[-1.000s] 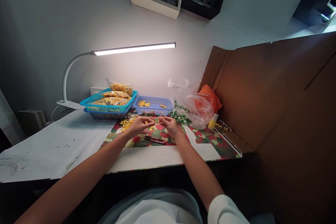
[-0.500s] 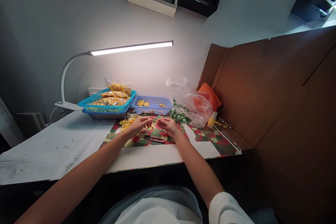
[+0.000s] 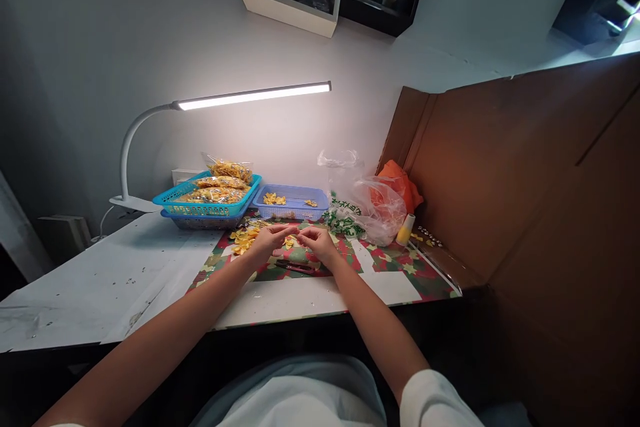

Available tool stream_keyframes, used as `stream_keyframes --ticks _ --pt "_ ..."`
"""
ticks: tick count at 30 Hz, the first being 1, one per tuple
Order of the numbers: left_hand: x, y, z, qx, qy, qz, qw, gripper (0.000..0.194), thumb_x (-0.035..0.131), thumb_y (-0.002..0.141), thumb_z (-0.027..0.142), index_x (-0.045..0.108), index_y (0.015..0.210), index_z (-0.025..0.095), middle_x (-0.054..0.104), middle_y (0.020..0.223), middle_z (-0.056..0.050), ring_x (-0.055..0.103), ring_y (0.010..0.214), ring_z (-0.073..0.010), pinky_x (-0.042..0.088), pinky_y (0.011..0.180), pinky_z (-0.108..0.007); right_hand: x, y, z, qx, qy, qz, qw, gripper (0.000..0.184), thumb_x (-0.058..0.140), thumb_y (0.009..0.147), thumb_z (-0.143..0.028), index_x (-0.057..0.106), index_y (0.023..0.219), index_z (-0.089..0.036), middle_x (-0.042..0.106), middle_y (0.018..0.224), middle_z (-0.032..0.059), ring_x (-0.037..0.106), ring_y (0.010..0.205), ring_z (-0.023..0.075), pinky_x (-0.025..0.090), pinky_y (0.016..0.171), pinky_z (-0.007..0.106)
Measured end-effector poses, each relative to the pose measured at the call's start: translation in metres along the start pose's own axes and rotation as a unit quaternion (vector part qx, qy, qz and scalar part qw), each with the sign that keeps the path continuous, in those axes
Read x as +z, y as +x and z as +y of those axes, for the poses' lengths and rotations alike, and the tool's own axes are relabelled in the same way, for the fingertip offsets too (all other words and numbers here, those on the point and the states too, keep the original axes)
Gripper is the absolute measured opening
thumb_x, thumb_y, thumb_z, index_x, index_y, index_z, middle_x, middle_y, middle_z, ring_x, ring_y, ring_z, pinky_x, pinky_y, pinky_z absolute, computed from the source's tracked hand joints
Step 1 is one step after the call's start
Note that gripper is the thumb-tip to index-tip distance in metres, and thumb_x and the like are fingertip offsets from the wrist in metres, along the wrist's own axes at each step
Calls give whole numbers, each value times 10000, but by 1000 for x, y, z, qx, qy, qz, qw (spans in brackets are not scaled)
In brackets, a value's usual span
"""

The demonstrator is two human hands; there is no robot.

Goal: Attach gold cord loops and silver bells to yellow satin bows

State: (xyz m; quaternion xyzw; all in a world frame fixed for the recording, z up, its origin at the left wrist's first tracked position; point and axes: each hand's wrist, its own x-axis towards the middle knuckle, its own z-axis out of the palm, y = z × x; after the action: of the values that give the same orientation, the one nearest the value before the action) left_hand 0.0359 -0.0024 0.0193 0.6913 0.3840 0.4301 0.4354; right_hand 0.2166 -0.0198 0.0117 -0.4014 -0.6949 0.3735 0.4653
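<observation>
My left hand [image 3: 269, 242] and my right hand [image 3: 315, 243] meet above a red and green patterned mat [image 3: 390, 260], fingertips pinched together on a small yellow piece [image 3: 289, 241]. A heap of similar yellow pieces [image 3: 244, 238] lies just left of my left hand. A dark, slim tool [image 3: 295, 267] rests on the mat right below my hands. Behind them stands a pale blue basket [image 3: 295, 202] holding a few yellow pieces.
A turquoise basket [image 3: 200, 201] with bags of yellow pieces sits at the back left under a white desk lamp [image 3: 250, 95]. Plastic bags [image 3: 370, 207] and a small yellow bottle [image 3: 405, 230] lie at the right, beside a brown cardboard wall [image 3: 525, 167].
My hands have drawn closer together, and a yellow piece now shows between the fingertips. The view shifted slightly.
</observation>
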Motion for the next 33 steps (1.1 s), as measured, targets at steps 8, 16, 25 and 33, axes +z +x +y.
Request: stream_keyframes --ticks 8,16,25,33 --pt "-5 -2 -2 33 114 -30 993 224 638 931 342 663 949 121 664 827 2 628 642 -129 539 564 -261 -3 -1 4 -91 -109 47 989 197 607 953 -324 647 1019 -143 667 1022 50 652 885 168 562 789 356" --pt "-2 2 -8 38 149 -66 986 229 641 927 346 665 931 119 666 833 2 638 669 -141 545 587 -272 -2 0 8 -133 -147 46 979 196 607 953 -331 650 987 -142 672 979 41 653 859 160 563 772 344" --pt "-3 2 -9 12 117 -81 990 229 633 934 347 661 920 119 655 792 11 617 616 -120 528 547 -250 -1 -1 6 -136 -138 45 980 197 609 951 -333 653 922 -144 674 933 32 650 842 154 557 777 342" --pt "-4 -1 -3 -13 38 -66 997 226 594 961 350 640 963 130 647 804 2 598 595 -104 523 535 -244 -2 0 7 -99 -82 16 992 227 626 938 -357 655 994 -139 680 964 40 652 791 142 560 712 312"
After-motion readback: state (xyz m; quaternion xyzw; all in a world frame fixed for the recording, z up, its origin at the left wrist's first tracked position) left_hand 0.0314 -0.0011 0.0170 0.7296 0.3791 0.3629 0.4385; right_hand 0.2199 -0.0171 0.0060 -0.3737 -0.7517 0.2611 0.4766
